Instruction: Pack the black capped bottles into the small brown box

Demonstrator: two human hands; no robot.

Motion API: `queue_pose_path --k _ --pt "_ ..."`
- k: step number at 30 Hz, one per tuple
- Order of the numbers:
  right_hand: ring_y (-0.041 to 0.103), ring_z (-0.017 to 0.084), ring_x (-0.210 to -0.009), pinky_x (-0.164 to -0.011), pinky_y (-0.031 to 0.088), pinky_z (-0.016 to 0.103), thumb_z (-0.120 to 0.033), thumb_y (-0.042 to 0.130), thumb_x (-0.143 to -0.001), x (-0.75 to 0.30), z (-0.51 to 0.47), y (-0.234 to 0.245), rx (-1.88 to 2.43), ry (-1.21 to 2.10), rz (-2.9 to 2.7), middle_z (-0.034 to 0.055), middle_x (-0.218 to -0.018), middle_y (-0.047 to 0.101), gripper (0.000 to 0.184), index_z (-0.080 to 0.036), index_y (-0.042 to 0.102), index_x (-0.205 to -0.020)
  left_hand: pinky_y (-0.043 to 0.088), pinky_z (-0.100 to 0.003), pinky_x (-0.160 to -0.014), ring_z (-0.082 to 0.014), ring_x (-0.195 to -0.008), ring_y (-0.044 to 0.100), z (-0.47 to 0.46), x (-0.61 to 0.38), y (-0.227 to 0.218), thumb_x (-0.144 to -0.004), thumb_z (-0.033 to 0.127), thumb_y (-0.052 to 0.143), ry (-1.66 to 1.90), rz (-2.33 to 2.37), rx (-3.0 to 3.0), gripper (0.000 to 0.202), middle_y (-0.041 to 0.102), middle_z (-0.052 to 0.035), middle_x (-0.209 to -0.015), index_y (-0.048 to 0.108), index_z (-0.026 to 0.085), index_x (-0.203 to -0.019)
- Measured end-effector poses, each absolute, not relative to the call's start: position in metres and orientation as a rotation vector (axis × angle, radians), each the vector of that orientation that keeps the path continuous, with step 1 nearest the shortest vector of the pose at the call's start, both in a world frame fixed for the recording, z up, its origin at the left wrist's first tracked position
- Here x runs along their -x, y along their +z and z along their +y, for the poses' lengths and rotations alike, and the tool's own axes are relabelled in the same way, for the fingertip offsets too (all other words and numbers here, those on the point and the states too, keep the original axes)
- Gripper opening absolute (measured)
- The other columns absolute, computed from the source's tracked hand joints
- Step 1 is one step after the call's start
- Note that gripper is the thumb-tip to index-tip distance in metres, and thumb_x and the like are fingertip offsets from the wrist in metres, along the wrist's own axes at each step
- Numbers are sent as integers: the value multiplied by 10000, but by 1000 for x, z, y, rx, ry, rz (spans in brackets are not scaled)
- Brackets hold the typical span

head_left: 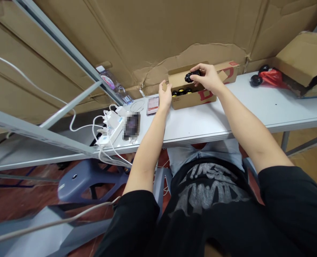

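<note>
A small cardboard box with red print stands open on the white table, against the cardboard at the back. Several black round pieces with yellow rings sit inside it. My left hand is at the box's left end, its thumb and fingers closed on the end flap. Over the box's opening, my right hand pinches a small black cylindrical piece with a narrower, ridged end pointing left. What kind of piece it is, I cannot tell. The right part of the box's inside is hidden by this hand.
Left of the box lie a red-and-white card, a blurred phone and a white power strip with cables. A plastic bottle leans behind. To the right are black round pieces, red plastic and a larger open carton.
</note>
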State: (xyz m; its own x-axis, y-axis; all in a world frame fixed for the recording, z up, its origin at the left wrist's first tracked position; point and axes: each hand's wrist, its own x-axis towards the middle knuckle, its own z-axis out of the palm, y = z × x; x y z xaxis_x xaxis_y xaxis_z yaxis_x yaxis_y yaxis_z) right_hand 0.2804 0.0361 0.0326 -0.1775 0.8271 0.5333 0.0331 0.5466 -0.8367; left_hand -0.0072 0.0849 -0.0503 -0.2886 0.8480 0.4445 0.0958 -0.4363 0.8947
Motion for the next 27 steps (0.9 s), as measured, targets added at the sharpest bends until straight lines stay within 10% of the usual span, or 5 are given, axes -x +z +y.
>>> queue_pose_path --k 12,27 --pt "811 359 -984 -1007 797 642 -487 1008 -700 -280 26 38 856 779 -1577 9 -1079 881 357 -395 792 -969 512 -460 -1480 -311 -1644 748 63 -8 -38 -1062 382 913 1707 1279 -1304 412 802 -145 -1682 701 295 -1404" --pt "838 406 -1135 -1079 771 683 -509 1040 -607 -277 16 44 770 855 -1566 10 -1096 908 466 -413 820 -1006 463 -527 -1521 -358 -1686 720 57 -10 -40 -1005 527 979 1602 1283 -1357 494 822 -158 -1656 713 290 -1347"
